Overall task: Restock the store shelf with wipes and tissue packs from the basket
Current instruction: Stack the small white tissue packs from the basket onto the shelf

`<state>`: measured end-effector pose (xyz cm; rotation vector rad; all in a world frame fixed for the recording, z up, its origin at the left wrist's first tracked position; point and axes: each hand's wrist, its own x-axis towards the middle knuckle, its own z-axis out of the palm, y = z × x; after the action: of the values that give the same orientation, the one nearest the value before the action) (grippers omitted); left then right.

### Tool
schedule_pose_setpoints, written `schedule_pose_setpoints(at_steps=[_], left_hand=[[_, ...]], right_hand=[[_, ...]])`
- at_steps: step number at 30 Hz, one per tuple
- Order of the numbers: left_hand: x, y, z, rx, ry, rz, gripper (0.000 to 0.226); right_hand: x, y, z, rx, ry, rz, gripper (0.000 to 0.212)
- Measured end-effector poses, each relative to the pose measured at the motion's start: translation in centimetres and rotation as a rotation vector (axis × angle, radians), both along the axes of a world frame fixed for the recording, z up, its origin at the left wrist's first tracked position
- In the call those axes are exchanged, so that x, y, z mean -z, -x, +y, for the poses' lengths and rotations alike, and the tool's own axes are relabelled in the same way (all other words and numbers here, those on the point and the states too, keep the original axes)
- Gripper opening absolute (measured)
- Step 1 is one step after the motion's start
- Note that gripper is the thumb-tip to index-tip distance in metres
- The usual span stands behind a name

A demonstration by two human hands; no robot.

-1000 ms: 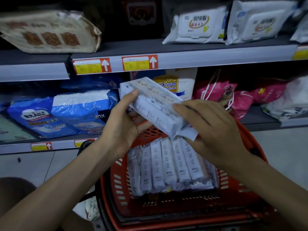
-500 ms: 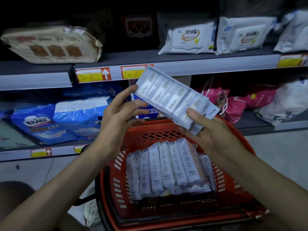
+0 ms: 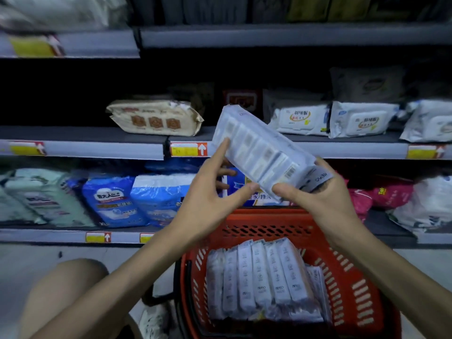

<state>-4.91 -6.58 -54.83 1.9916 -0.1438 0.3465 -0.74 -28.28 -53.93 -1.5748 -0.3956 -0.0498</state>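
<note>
Two hands on tissue pack (image 3: 259, 152), tilted above basket (image 3: 269, 216), near shelf (image 3: 97, 149) edge: right hand (image 3: 327, 199) grips low end, left hand (image 3: 208, 192) pinches side. Slick wrap + loose hold cd let it slip.

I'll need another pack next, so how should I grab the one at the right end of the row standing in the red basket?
Probably from above. The pack stands on edge in the basket, narrow long side up, neighbours tight on its left. Grip: pinch across that thin edge, mid-length.
</note>
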Motion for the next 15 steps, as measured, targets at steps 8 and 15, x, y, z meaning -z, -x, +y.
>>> schedule_pose_setpoints(at_steps=[8, 15], left_hand=[[-8.7, 0.1, 3.4, -0.03, -0.013, -0.084, 0.123], [-14.9, -0.4, 6.4, 0.003, -0.097, -0.212, 0.109]], right_hand=[[-7.4, 0.9, 4.6, -0.002, 0.149, -0.331, 0.052], [-13.4, -0.1, 8.5, -0.162, 0.078, -0.367, 0.046]])
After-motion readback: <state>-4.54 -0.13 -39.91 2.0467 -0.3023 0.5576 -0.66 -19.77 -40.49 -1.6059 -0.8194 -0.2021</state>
